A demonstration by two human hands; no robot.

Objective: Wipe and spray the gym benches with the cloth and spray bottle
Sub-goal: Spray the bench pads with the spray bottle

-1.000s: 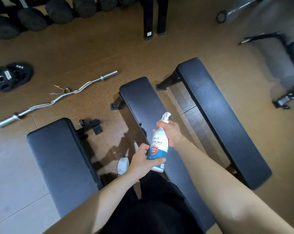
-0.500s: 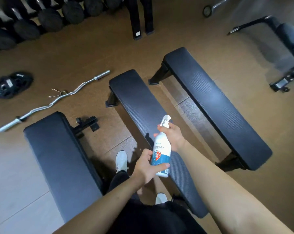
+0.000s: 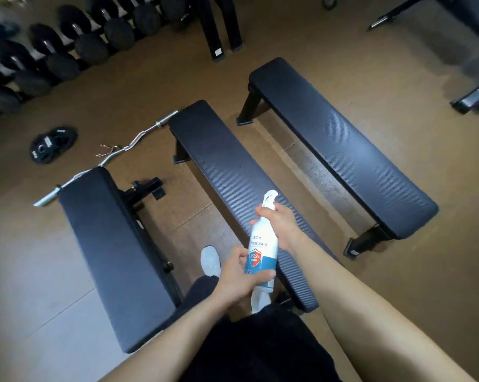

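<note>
White spray bottle [image 3: 261, 245] is held upright over the near end of the middle bench [image 3: 232, 183]. Left hand [image 3: 239, 277] wraps the bottle's lower body; right hand [image 3: 281, 226] grips the neck below the trigger head.

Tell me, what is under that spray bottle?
Below the spray bottle lie the middle bench and a white shoe on the floor. The bottle hides part of both.

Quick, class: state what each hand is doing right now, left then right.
Left hand: holds the lower body of the spray bottle.
Right hand: holds the bottle's neck, just under the spray head.
</note>
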